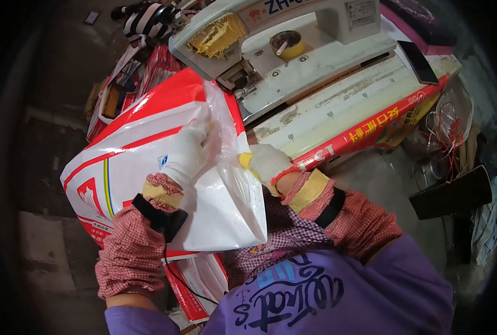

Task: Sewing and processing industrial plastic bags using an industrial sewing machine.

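A large red and white plastic sack (131, 162) lies across my front, its upper edge running close beside the head of a sewing machine (276, 67). Along that edge shows a clear plastic liner (223, 120). My left hand (189, 148), in a white glove, rests on the sack next to the liner; its fingers blend into the white plastic, so their grip is unclear. At the sack's right edge, my right hand (268, 164) is closed on the plastic, in a white glove with a yellow fingertip.
Tape with a stick in it (287, 44) lies on the machine base, and a phone (417, 62) on the white table (326, 114). Red packages (159, 70) stand beyond the sack, with a black and white striped object (148, 22) behind. Red string (448, 131) hangs at right.
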{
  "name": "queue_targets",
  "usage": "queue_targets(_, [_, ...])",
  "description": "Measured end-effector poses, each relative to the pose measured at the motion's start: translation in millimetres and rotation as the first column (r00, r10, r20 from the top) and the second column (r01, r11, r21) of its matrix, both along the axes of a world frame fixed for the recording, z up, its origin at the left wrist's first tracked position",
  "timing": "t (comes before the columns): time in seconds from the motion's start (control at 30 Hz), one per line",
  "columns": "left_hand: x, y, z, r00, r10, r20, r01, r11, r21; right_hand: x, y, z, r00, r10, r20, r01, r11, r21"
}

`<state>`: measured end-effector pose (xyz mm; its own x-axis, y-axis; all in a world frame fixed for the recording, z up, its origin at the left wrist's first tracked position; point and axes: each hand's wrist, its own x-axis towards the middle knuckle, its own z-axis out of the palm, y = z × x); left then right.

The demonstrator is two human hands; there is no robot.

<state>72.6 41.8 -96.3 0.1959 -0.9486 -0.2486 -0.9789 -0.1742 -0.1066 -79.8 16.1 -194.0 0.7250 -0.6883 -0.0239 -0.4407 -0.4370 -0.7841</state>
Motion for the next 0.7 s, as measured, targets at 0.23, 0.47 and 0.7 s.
queue_targets(0.23, [21, -3, -42, 0.831, -0.535, 0.155, 0.556, 0.779, -0.29, -2, 8, 8, 0.944, -0.279, 0.178, 0.193, 0.901, 0.389])
queue_targets(0.47, [22, 3, -42, 0.873, -0.409, -0.266, 0.3, 0.88, -0.367, -14, 0, 1, 0.885, -0.36, 0.295, 0.077, 0.739, 0.67])
queue_targets(0.7, [-13, 9, -16, 0.055, 0.131, -0.99, -0.41, 0.907, 0.097, -22, 4, -18, 0.915, -0.209, 0.345, 0.038, 0.896, 0.443])
